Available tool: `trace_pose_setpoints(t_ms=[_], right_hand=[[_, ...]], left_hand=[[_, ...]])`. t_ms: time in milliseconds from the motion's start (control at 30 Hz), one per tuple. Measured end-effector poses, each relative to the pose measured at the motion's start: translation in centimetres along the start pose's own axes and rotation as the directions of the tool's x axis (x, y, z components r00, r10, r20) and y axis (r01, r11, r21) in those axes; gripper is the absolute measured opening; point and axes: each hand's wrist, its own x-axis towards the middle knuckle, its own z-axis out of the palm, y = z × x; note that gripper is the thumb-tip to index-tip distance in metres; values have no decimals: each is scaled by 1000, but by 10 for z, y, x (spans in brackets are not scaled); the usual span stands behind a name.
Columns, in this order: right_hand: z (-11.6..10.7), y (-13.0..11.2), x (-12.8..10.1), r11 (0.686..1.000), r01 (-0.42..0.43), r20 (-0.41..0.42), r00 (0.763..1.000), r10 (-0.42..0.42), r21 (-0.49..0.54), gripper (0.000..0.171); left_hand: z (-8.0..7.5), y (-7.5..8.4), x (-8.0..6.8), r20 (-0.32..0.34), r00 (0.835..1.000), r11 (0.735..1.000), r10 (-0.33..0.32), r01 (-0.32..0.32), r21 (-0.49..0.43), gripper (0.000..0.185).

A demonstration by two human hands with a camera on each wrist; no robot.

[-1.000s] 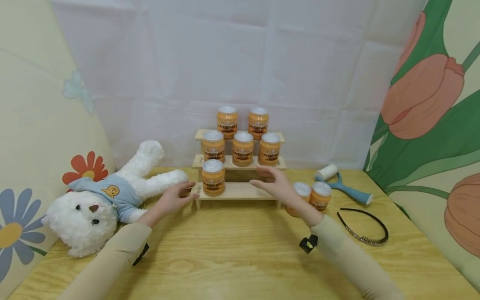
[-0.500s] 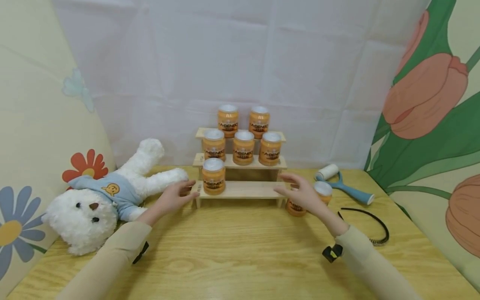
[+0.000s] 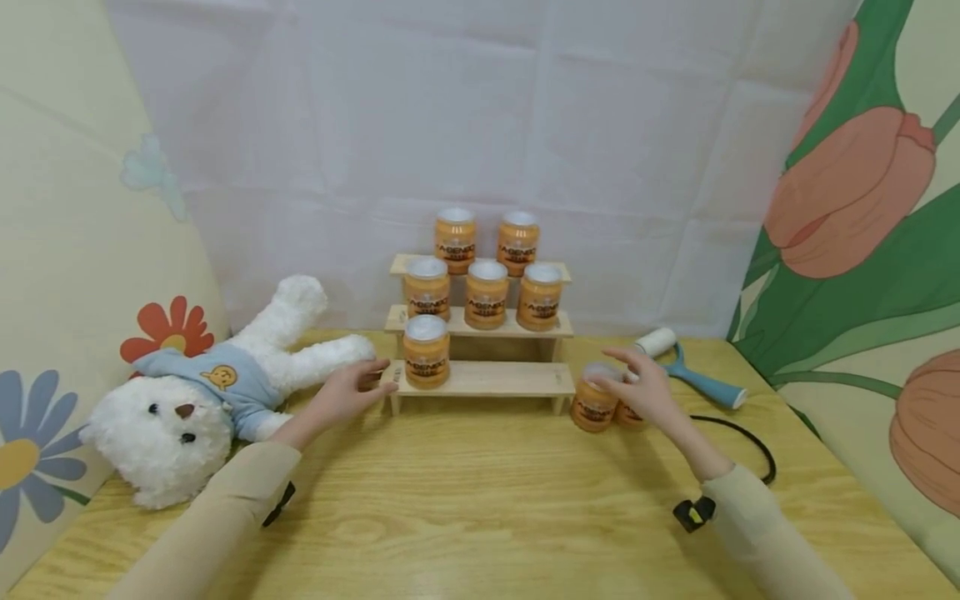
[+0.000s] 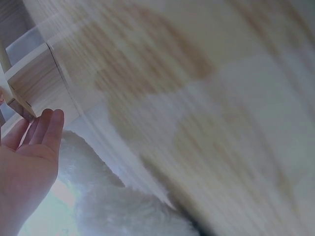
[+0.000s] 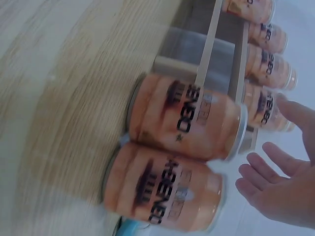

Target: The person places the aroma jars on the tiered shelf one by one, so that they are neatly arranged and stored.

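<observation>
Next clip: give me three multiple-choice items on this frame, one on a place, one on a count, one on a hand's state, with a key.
1. Where do the two loose jars stand?
A. On the table, right of the wooden rack
B. On the rack's top step
C. Beside the plush bear

2. How many jars stand on the rack?
A. Four
B. Six
C. Eight

3. How is the right hand?
A. Gripping a jar
B. Open, fingers spread above the loose jars
C. Resting on the bear

Key: 1 A, both stand on the table by the rack's right end. 2 B, two, three and one by step. 3 B, the right wrist view shows clear space between fingers and lids.
</observation>
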Motion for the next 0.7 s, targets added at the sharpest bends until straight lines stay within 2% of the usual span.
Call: trace_pose_setpoints(t_ms=[367, 533, 700], right_hand=[[-23, 31, -10, 1000, 5, -27, 1000, -6, -9, 53], [-32, 39, -13, 997, -71, 21, 997, 72, -16, 65], [-36, 48, -13, 989, -142, 87, 986, 140, 27, 76]], left_hand=[[0, -3, 1, -6, 1000, 1000, 9, -9, 3, 68], [0, -2, 1, -4, 1000, 1000, 10, -10, 2, 67], [0, -1, 0, -7, 1000, 1000, 9, -9, 8, 66]])
